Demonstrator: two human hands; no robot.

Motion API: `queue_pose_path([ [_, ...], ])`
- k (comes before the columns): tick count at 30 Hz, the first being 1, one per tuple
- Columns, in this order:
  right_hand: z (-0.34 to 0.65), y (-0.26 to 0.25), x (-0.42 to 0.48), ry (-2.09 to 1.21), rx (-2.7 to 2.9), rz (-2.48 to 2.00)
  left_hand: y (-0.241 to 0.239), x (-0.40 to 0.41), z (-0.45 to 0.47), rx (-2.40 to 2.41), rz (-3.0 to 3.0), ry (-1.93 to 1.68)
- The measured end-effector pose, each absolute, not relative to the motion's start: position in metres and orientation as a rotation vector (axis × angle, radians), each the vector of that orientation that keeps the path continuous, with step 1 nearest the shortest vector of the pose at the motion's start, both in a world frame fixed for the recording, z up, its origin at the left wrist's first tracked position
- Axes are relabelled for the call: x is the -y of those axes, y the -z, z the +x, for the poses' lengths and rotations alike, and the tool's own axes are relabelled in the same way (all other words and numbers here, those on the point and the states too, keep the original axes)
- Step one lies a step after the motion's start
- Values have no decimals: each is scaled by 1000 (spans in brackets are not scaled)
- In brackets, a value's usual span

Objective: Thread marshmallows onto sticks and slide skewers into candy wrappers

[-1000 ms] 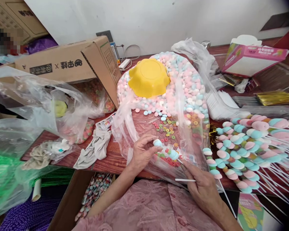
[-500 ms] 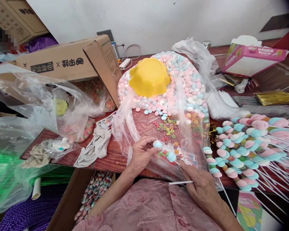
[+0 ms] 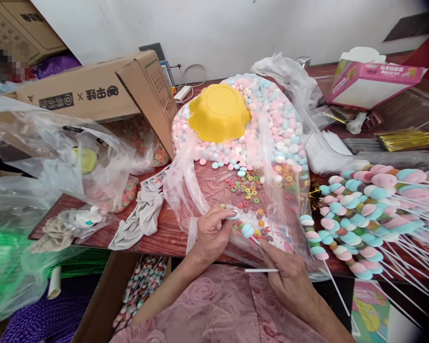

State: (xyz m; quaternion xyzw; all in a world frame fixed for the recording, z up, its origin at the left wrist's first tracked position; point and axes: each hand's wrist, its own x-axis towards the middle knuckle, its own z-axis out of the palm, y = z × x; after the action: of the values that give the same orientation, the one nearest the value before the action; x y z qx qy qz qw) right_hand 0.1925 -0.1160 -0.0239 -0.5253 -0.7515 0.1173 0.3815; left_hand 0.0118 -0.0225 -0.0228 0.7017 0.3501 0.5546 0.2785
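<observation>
My left hand (image 3: 212, 234) pinches a pale blue and white marshmallow (image 3: 232, 216) between thumb and fingertips. My right hand (image 3: 289, 272) is closed on a thin white stick (image 3: 255, 241). Threaded on that stick are a blue marshmallow (image 3: 248, 230) and small coloured ring candies, with its tip close to the left fingers. A second white stick (image 3: 260, 270) juts out from under the right fingers. Beneath both hands spreads a clear plastic bag (image 3: 214, 183), with loose ring candies (image 3: 250, 190) and a heap of pastel marshmallows (image 3: 279, 121) on it.
A yellow scalloped bowl (image 3: 219, 114) lies upside down on the marshmallows. Finished candy skewers (image 3: 357, 214) are piled at the right. At the left are a cardboard box (image 3: 89, 95), grey cloth (image 3: 139, 219) and plastic bags. A pink carton (image 3: 375, 81) stands at back right.
The left hand's marshmallow has tilted in the fingers. My right hand has drawn slightly left and the candy stick has shifted with it. The whole view has moved a little.
</observation>
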Motion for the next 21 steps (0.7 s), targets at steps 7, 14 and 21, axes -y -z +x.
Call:
queue_pose_path([
  [7,183,30,107,-589,1782,-1320,25,23,21,-982,1573,-1483],
  [14,190,28,101,-465,1703,-1393,21,17,26,-959,1283,-1266],
  [21,189,34,103,-550,1648,-1447,26,33,28,-1001,1669,-1270],
])
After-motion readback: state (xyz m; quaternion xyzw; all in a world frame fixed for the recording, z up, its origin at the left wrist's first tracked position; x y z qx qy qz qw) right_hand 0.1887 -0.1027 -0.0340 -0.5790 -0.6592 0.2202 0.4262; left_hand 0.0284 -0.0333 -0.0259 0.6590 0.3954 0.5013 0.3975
